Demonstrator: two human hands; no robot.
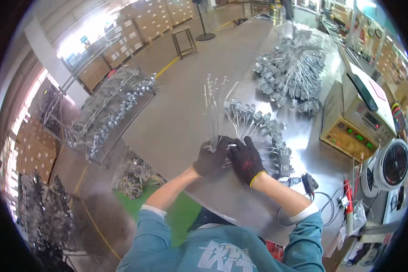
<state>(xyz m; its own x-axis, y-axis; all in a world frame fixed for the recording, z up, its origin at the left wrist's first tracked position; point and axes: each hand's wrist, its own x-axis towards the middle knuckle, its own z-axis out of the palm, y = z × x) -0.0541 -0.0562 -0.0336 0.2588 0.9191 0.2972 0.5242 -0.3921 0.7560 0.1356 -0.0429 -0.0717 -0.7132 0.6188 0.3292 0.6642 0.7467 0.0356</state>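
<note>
Both my hands wear dark knit gloves. My left hand (pixel 211 157) and my right hand (pixel 245 158) meet over the metal table (pixel 181 122), closed together around the lower ends of a bundle of thin grey wire leads (pixel 215 109) that stands upright and fans out at the top. Just right of my hands, a row of small grey connector parts with wires (pixel 263 124) lies on the table.
A big heap of the same wired parts (pixel 292 72) lies farther back. A yellow test instrument (pixel 356 124) and a round dial gauge (pixel 392 164) stand at right. Racks of wired parts (pixel 109 109) sit left; a stool (pixel 183 41) stands on the floor.
</note>
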